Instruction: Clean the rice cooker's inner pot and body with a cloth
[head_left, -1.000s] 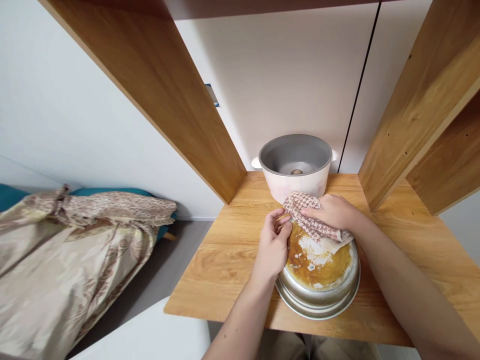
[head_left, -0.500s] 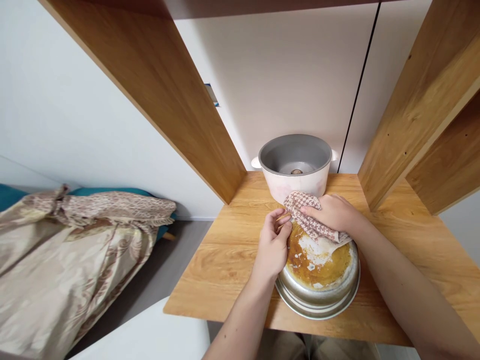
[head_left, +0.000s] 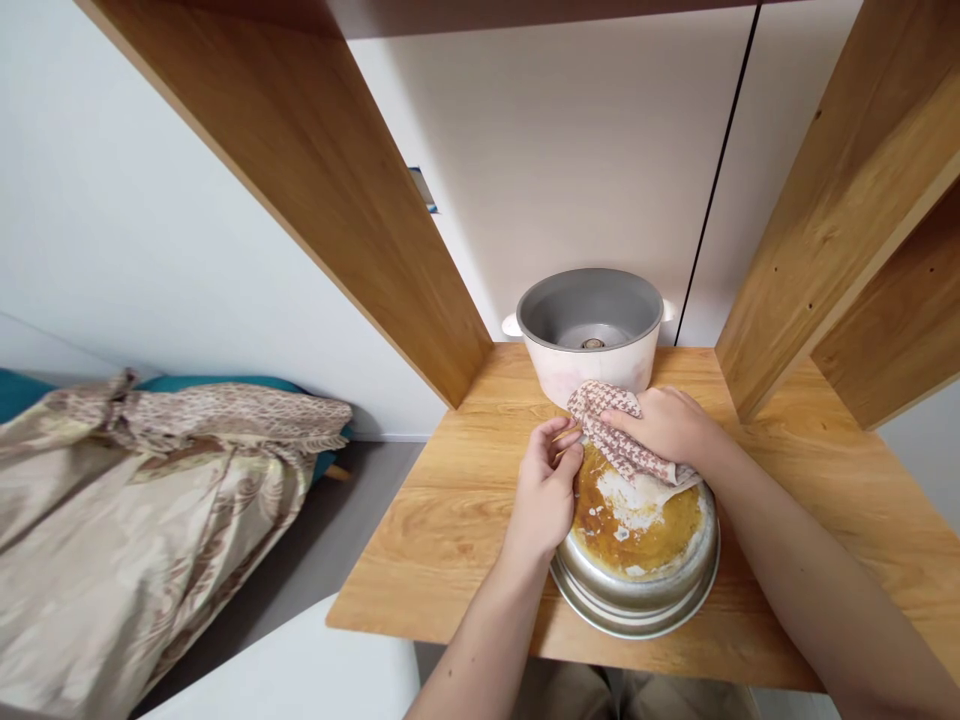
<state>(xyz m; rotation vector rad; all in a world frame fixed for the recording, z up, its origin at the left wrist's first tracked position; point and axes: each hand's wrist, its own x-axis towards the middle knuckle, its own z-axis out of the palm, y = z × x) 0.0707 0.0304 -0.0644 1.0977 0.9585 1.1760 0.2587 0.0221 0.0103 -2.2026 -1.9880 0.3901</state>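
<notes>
A round metal pot [head_left: 637, 590] lies upside down, its base stained yellow-brown with whitish bare patches. My right hand [head_left: 675, 430] presses a folded brown-and-white patterned cloth [head_left: 626, 450] onto the far part of that base, the thumb on top of the cloth. At the pot's left side, my left hand [head_left: 547, 485] grips it with curled fingers, thumb against the side wall; the fingertips lie close to the cloth's left end. Just beyond the cloth stands a white pot-shaped body [head_left: 555, 368] with a grey interior and two small side handles.
The wooden tabletop [head_left: 435, 560] is bounded by wooden uprights [head_left: 315, 180] at left and right, with a pale panel [head_left: 570, 150] behind. Patterned fabric [head_left: 150, 500] covers furniture at far left. A white surface [head_left: 315, 670] lies at the lower left.
</notes>
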